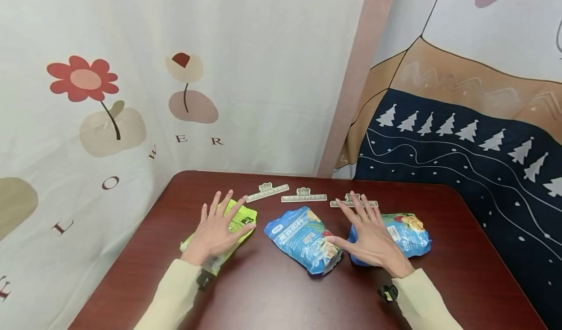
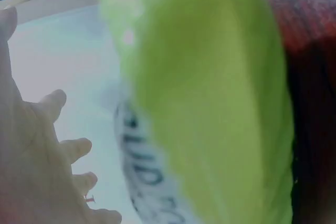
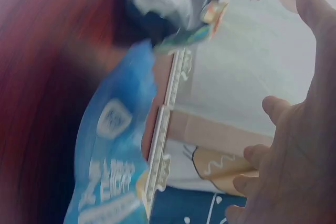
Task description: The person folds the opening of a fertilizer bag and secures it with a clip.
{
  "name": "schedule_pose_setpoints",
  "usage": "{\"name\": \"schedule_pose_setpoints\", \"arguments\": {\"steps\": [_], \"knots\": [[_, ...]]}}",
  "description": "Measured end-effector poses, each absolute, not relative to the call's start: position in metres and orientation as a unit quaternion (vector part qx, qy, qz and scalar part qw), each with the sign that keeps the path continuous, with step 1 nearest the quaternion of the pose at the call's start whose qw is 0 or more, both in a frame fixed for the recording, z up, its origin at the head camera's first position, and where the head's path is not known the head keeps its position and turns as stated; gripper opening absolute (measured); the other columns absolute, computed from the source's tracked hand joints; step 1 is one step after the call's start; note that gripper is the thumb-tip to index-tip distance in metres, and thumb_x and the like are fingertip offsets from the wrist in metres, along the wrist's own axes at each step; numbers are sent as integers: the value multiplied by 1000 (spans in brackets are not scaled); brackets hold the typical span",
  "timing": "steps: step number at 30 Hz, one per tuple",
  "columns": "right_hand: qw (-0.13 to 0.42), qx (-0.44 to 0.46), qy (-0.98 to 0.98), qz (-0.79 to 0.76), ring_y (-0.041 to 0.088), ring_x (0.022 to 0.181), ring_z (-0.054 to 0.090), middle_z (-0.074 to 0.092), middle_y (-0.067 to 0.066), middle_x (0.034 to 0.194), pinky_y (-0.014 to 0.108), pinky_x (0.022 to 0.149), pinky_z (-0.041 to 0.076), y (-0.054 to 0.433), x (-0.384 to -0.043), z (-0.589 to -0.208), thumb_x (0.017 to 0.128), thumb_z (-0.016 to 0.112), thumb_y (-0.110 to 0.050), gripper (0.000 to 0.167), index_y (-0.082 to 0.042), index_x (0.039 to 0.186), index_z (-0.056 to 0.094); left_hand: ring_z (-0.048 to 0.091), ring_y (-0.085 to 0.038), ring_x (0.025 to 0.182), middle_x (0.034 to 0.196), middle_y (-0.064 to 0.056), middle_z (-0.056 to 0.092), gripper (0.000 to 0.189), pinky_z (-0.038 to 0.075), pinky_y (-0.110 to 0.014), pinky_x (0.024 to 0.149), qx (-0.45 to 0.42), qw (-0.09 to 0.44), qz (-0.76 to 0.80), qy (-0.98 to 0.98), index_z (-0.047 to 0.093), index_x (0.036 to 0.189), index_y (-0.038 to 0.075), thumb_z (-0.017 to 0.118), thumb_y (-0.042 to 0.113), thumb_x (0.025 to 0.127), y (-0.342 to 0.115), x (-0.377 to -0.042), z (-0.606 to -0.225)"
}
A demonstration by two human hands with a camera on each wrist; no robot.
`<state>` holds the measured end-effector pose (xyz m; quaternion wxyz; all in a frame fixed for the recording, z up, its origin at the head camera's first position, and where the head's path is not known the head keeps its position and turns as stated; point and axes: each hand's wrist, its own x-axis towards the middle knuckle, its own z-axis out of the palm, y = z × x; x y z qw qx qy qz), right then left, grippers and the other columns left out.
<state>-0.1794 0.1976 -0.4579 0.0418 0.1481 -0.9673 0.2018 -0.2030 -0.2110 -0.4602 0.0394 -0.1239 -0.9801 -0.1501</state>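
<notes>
Fingers spread and straight, my left hand (image 1: 214, 233) is over a green bag (image 1: 247, 214) with dark print on the table's left side. In the left wrist view the green bag (image 2: 215, 103) fills the middle, and a gap shows between it and the palm (image 2: 31, 156). My right hand (image 1: 372, 237), also spread and holding nothing, is over the right-hand blue bag (image 1: 412, 240). Its thumb overlaps the edge of the middle blue bag (image 1: 298, 237) in the head view. From the right wrist, the blue bag (image 3: 107, 145) stands apart from the palm (image 3: 299, 156).
Behind the bags lie three pale ruler-edged clips, the left one (image 1: 269, 191), the middle one (image 1: 304, 196) and the right one (image 1: 372, 203), partly covered by right fingertips. The dark red table (image 1: 281, 305) backs onto a printed curtain (image 1: 263, 101).
</notes>
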Motion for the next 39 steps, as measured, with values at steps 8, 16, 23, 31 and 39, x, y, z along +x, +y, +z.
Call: {"name": "schedule_pose_setpoints", "arguments": {"steps": [8,16,23,31,39], "knots": [[11,159,-954,254,42,158,14,13,9,174,70,123,12,180,-180,-451,88,58,-76,91,-36,163,25,-2,-43,160,174,-13,9,84,4,-75,120,-110,7,-209,-972,20,165,33,47,73,96,-229,-210,-449],[-47,158,-930,328,43,158,16,11,4,174,77,115,23,164,-181,-447,89,61,-72,88,-41,162,21,0,-51,157,171,-23,11,79,9,-79,117,-99,-34,-279,-955,22,165,21,44,64,102,-250,-215,-443],[-83,177,-898,393,36,159,17,14,2,174,76,116,23,145,-181,-444,93,64,-63,83,-41,162,23,6,-50,156,171,-22,13,78,12,-77,118,-85,-77,-314,-943,17,166,20,40,63,104,-260,-222,-440],[-90,180,-878,435,32,155,30,28,2,170,71,118,28,124,-181,-443,97,65,-52,74,-36,161,30,19,-45,156,171,-18,20,83,20,-69,120,-56,-114,-378,-917,16,166,29,43,71,99,-274,-233,-439],[-129,142,-842,504,30,147,44,39,-4,163,62,114,40,99,-181,-444,97,64,-55,66,-39,156,39,41,-31,143,170,-11,27,87,33,-49,115,-7,-175,-459,-871,19,165,25,50,69,98,-285,-243,-441]]}}
